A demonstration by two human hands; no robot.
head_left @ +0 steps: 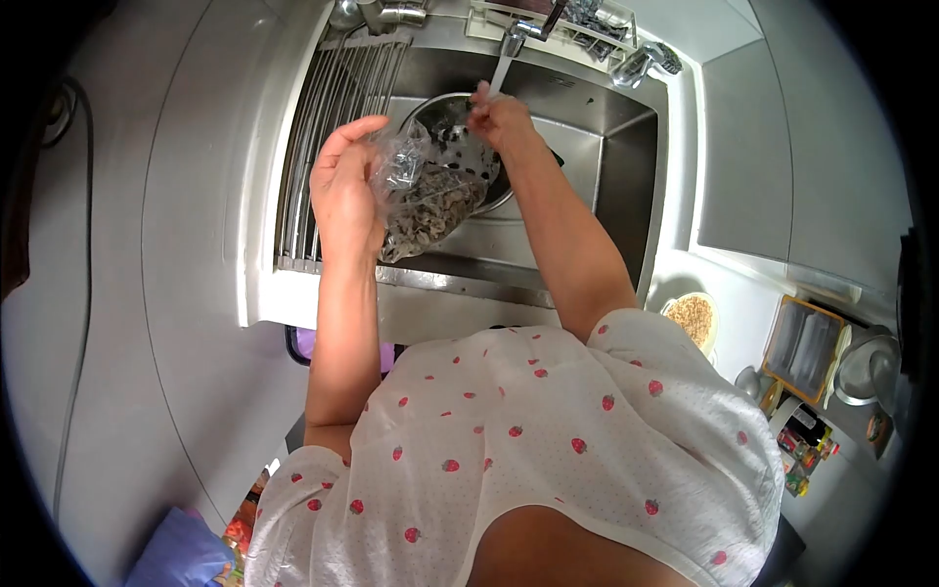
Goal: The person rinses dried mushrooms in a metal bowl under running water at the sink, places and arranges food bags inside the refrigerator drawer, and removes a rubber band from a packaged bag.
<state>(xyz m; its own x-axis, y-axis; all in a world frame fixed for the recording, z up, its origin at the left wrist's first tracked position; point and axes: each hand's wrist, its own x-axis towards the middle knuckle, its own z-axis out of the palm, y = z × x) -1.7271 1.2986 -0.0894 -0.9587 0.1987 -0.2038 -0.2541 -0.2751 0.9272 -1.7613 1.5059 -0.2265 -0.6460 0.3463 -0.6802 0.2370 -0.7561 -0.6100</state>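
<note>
My left hand (pixel 344 186) grips the side of a clear plastic bag (pixel 403 166), thumb and fingers curved round it. In the bag's lower part lie many grey-brown, crinkled dried pieces (pixel 430 210), which look like dried wood ear mushrooms. Behind the bag, a round metal bowl (pixel 442 101) sits in the sink with dark pieces in it; the bag covers part of it. My right hand (pixel 501 119) is over the bowl's right rim, beside the stream of running water (pixel 501 73). Its fingers are loosely bent and apart, with nothing visible in them.
The steel sink (pixel 577 161) surrounds the bowl, and a tap (pixel 516 39) runs at the back. A roll-up drying rack (pixel 318 166) covers the sink's left side. On the right counter stand a tub of tan grains (pixel 693 318) and a lidded container (pixel 804 344).
</note>
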